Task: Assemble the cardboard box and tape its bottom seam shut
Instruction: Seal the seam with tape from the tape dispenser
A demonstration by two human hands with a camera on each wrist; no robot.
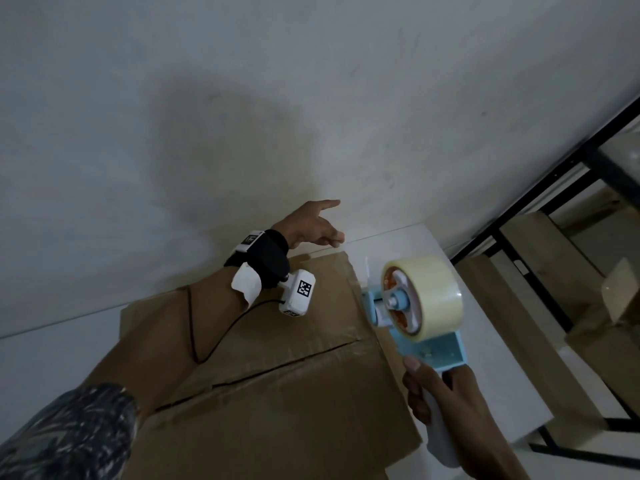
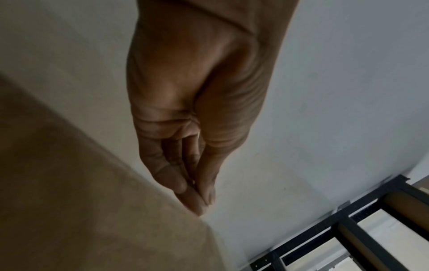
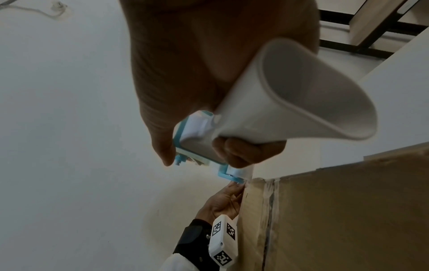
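- Both hands are at work on the brown cardboard box (image 1: 277,393), which lies on the white desk (image 1: 485,358) with its closed bottom flaps facing up.
- Nearest the camera, the right hand (image 1: 446,407) has its fingers curled round the white handle of the light-blue tape dispenser with its roll of clear packing tape (image 1: 420,299), held just beside the box's right edge.
- From the right wrist view, the dispenser's front end (image 3: 232,176) sits at the box's corner, right where the seam (image 3: 270,210) meets the edge.
- That seam (image 1: 277,365) is a dark line across the top, from the near left to the right edge; its long axis runs away from the dispenser towards the left arm.
- Glossy streaks along it suggest tape, though how much I cannot tell.
- Farther off, the left hand (image 1: 311,225) reaches past the box's far corner, fingers straight and drawn close together, tips (image 2: 197,201) at the cardboard edge; whether they pinch a tape end I cannot tell.
- My reading: the right hand is nearer the seam's end, so the next pull would follow that line.
- Beyond the box's right side stands a black metal shelf frame (image 1: 540,216) holding cardboard.
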